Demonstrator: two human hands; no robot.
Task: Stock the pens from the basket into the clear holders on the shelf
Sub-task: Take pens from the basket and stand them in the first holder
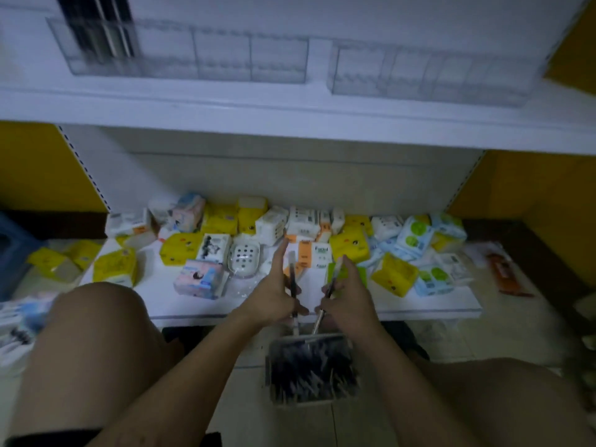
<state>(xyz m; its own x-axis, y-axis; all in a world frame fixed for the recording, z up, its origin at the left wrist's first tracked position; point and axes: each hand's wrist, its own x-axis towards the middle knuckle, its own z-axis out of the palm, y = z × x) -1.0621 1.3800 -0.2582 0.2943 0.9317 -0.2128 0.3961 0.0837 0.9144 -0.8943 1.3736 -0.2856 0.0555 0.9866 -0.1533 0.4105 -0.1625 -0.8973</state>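
While the basket (269, 359) of pens sits between the person's knees, the left hand (277, 296) pinches a dark pen (293, 279) and the right hand (347, 293) grips a second pen (318, 322) just above it; clear holders (222, 59) line the upper shelf (290, 117)

The holders (222, 58) are clear, smooth plastic, and the shelf (290, 104) has a white, even, faintly satin painted finish, as does the lower board (419, 309). The packs (219, 217) are wrapped in thin, glossy film that creases and catches light, and the dish (244, 258) is translucent plastic. The pens (293, 279) have dark, matt-looking barrels with pale, clear ends, and the floor tiles (283, 424) are pale with a dull sheen.
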